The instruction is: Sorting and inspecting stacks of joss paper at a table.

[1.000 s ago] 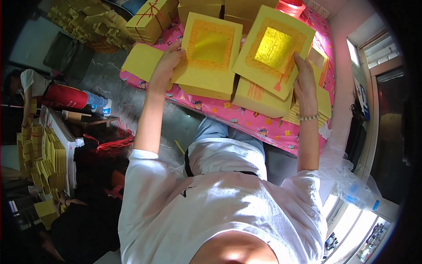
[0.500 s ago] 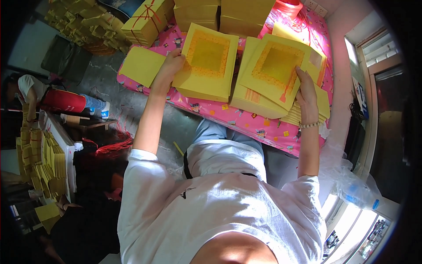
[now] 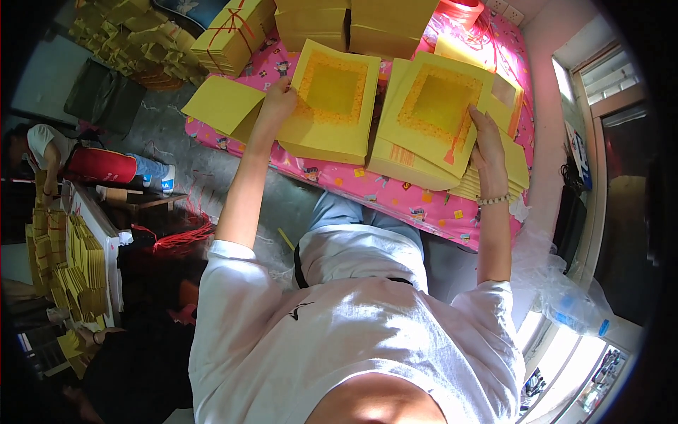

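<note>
Two stacks of yellow paper lie side by side in front of me. The left stack has a printed sheet on top, with an orange border around a dull gold square. My left hand is closed at that sheet's left edge. Beside that hand, a plain yellow sheet bends upward; whether the fingers touch it is unclear. My right hand, below which is a beaded bracelet, pinches the right edge of a similar printed sheet. This sheet lies askew over the right stack.
A pink patterned cloth covers the table. Tall yellow paper stacks and a red-tied bundle stand behind. A red container is at the back right. People work at a left table; a plastic bottle lies right.
The plain sheet at the left has risen and bent, and shifted slightly left. The printed sheet at the right has slid slightly left with my right hand. My left hand has barely moved.
</note>
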Action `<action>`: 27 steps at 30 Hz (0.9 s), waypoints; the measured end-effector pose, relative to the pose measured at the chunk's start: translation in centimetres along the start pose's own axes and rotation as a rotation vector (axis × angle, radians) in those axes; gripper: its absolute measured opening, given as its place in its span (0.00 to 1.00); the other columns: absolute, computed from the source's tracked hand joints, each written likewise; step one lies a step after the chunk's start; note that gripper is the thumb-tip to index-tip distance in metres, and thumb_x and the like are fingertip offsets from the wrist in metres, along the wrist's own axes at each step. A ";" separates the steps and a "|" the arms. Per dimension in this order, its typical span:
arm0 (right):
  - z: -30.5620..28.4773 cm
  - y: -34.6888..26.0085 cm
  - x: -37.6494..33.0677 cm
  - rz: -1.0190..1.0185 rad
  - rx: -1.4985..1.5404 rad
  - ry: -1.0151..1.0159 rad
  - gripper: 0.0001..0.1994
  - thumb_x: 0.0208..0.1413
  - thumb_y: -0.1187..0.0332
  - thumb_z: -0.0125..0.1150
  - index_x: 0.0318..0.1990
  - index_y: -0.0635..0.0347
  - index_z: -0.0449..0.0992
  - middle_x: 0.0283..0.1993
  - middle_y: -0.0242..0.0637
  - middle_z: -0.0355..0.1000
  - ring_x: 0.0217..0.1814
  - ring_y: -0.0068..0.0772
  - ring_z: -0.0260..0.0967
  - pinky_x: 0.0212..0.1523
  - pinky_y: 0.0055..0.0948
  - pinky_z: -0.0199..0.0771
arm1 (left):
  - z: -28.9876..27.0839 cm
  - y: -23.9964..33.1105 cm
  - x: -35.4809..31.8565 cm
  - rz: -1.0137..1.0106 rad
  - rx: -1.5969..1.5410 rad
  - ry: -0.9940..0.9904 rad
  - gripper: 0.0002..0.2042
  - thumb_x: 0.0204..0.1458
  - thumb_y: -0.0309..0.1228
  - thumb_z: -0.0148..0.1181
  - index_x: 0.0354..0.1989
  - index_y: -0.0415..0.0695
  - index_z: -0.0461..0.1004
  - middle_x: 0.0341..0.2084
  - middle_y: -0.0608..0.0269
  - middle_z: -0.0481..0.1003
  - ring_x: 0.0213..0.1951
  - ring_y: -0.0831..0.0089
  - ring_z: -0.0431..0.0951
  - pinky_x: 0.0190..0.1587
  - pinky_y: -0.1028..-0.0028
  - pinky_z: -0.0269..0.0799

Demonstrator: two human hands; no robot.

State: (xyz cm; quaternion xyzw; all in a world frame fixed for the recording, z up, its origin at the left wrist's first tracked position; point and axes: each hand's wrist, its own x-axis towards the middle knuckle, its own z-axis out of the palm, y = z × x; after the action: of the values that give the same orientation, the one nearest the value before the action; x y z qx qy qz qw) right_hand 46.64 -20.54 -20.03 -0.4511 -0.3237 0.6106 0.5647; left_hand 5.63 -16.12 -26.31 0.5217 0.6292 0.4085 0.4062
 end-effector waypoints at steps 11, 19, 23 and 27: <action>0.3 0.1 -0.2 -0.017 -0.009 0.000 0.15 0.64 0.70 0.49 0.56 0.63 0.65 0.54 0.37 0.70 0.53 0.27 0.70 0.52 0.27 0.74 | 0.2 0.8 -0.2 0.067 0.168 0.096 0.13 0.53 0.26 0.46 0.45 0.36 0.72 0.31 0.48 0.77 0.35 0.59 0.78 0.38 0.65 0.71; 0.3 -0.2 -0.3 0.000 -0.046 0.024 0.15 0.64 0.70 0.49 0.56 0.63 0.65 0.53 0.37 0.70 0.52 0.27 0.70 0.51 0.26 0.74 | 0.4 3.6 -2.4 0.113 0.370 0.183 0.15 0.53 0.29 0.49 0.47 0.36 0.72 0.33 0.44 0.77 0.37 0.52 0.78 0.41 0.61 0.72; 0.4 -0.3 -0.5 -0.020 -0.036 0.026 0.15 0.64 0.69 0.49 0.55 0.64 0.67 0.53 0.37 0.71 0.52 0.26 0.70 0.50 0.26 0.74 | 0.8 5.7 -4.0 0.138 0.585 0.216 0.17 0.52 0.30 0.52 0.49 0.35 0.71 0.36 0.41 0.76 0.41 0.50 0.77 0.44 0.58 0.71; 1.4 -0.8 -0.9 -0.062 -0.011 -0.024 0.14 0.64 0.69 0.49 0.54 0.64 0.68 0.52 0.37 0.72 0.50 0.25 0.71 0.49 0.24 0.75 | 1.3 7.5 -5.5 0.381 0.706 0.293 0.20 0.51 0.31 0.57 0.51 0.35 0.69 0.43 0.40 0.73 0.47 0.48 0.73 0.49 0.57 0.69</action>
State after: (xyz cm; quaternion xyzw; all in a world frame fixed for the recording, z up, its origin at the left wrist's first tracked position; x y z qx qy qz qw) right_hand 45.63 -21.16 -18.60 -0.4369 -0.3476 0.5963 0.5768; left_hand 9.99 -20.52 -19.28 0.6722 0.6739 0.3055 0.0263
